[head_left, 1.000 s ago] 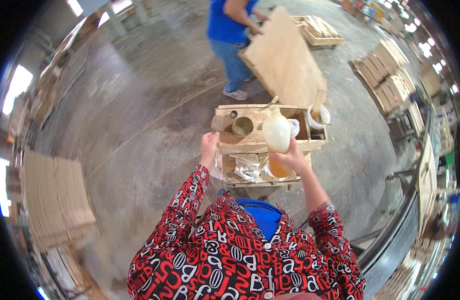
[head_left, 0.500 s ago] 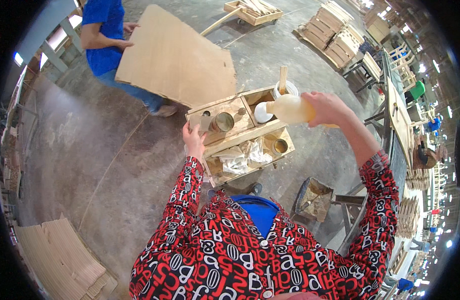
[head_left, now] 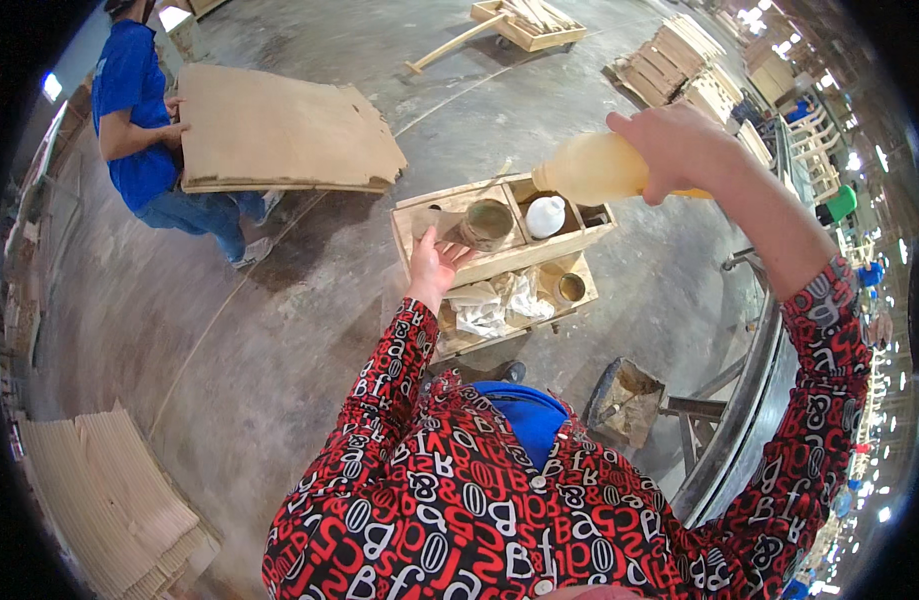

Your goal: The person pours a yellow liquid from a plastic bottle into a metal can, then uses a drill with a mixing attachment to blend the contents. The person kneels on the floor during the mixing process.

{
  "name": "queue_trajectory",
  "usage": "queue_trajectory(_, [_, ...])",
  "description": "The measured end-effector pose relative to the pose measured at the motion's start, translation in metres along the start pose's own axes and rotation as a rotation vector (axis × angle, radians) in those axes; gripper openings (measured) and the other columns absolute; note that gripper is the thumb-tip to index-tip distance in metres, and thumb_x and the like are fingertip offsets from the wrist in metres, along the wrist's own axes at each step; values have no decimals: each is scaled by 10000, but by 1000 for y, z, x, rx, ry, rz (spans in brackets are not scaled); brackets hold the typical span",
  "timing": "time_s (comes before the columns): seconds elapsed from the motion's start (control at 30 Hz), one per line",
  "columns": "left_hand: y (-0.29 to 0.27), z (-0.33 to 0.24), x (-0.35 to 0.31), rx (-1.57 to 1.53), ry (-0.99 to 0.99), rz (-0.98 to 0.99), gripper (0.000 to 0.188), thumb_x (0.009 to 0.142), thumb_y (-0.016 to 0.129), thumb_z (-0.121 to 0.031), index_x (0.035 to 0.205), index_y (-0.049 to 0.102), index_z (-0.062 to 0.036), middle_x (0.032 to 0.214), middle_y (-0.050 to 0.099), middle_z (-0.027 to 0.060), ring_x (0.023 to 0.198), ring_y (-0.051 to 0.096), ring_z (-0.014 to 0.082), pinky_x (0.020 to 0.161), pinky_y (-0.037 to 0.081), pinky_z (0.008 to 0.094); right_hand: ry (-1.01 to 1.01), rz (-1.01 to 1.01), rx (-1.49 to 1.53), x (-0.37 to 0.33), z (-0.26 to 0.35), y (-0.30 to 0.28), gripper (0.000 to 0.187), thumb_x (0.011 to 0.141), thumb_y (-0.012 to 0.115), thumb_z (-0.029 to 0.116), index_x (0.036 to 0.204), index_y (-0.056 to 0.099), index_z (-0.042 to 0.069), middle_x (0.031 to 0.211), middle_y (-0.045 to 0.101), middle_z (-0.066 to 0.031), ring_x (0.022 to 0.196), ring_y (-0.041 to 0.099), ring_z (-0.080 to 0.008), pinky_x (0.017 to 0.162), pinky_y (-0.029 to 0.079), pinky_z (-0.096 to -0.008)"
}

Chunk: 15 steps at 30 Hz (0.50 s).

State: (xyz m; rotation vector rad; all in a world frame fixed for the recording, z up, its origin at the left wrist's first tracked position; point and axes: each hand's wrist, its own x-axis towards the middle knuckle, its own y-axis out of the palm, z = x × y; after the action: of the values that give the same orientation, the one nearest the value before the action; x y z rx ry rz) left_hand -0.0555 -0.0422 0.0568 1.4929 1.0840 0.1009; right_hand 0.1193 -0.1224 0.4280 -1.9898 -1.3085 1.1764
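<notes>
My right hand [head_left: 684, 150] is wrapped round a translucent bottle [head_left: 599, 168] of yellowish liquid, tipped sideways with its neck to the left. Below its neck is a two-tier wooden carrier box [head_left: 509, 256]. At the box's left part, my left hand [head_left: 437, 268] is turned palm up against a round, open metal cup [head_left: 486, 224] and a pale flat piece [head_left: 437, 222] beside it; the fingers are partly hidden. A white rounded bottle [head_left: 545, 216] stands in the right compartment. In the lower tier lie crumpled white cloths [head_left: 494, 302] and a small can [head_left: 569, 288].
A person in blue [head_left: 139, 120] carries a large brown board [head_left: 284, 130] at the far left. Stacked sheets [head_left: 119, 500] lie near left. A dirty tray [head_left: 627, 402] is on the floor to the right, beside a metal-framed bench [head_left: 749, 420]. A wooden cart [head_left: 527, 28] stands behind.
My right hand has moved up and right with the bottle. My left hand and the cup have shifted right over the box. The other person has moved left with the board.
</notes>
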Motion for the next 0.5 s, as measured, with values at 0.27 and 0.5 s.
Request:
queue_trajectory(0.27, [20, -14, -41, 56, -64, 99, 230, 850, 588, -147, 1054, 503, -82, 1025, 535, 72, 1048, 500, 239, 874, 455, 551, -99, -100, -68, -10, 18, -57, 549, 442, 782, 204, 944, 585, 98, 830, 645, -94, 807, 628, -285, 719, 499, -414])
queue_trajectory(0.5, [23, -14, -64, 122, -107, 149, 386, 919, 467, -366, 1164, 467, -68, 1061, 578, 116, 966, 569, 260, 879, 461, 467, -149, -122, -107, -20, 33, -77, 495, 435, 772, 163, 891, 591, 97, 812, 631, -89, 813, 618, -286, 728, 487, -398])
